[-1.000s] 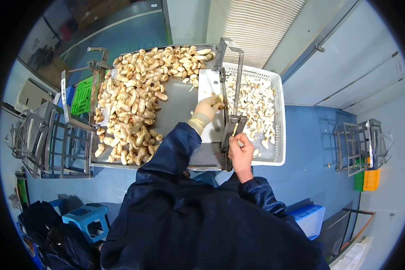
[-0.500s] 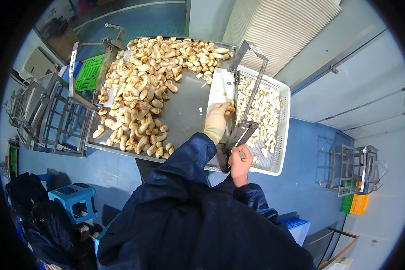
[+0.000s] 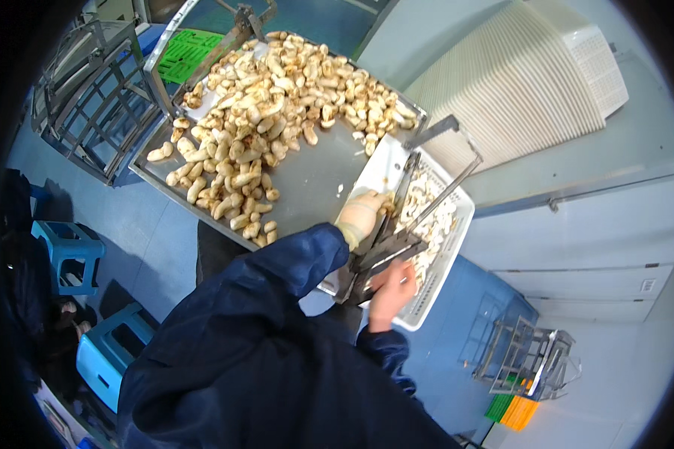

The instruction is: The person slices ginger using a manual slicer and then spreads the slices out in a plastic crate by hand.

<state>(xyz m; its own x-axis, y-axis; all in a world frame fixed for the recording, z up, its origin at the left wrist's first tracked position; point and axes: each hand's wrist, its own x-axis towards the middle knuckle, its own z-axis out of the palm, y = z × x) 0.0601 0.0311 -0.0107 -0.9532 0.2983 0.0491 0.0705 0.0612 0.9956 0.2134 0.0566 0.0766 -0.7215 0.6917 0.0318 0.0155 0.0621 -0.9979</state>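
Note:
My left hand [image 3: 358, 217], in a pale glove, is closed on a whole mushroom [image 3: 387, 203] at the edge of a white board [image 3: 376, 166]. Beside it runs the hinged blade of a metal cutter [image 3: 391, 245]. My bare right hand [image 3: 394, 290] is curled at the near end of the cutter's lever; its grip is partly hidden and slightly blurred. A large heap of whole, pale brown mushrooms [image 3: 277, 97] lies on the metal table [image 3: 307, 187] to the left. Cut white pieces [image 3: 434, 217] lie in a white perforated basket [image 3: 463, 224] under the cutter's right side.
A tall stack of white trays [image 3: 513, 86] stands behind the basket. A second metal cutter frame [image 3: 236, 22] is at the table's far left. Blue stools [image 3: 71, 251] stand on the floor at left, near a seated person in dark clothes. A metal rack [image 3: 528, 355] is at lower right.
My view has turned, so the table now appears tilted. My left hand stays at the board with a mushroom. My right hand remains by the lever's near end.

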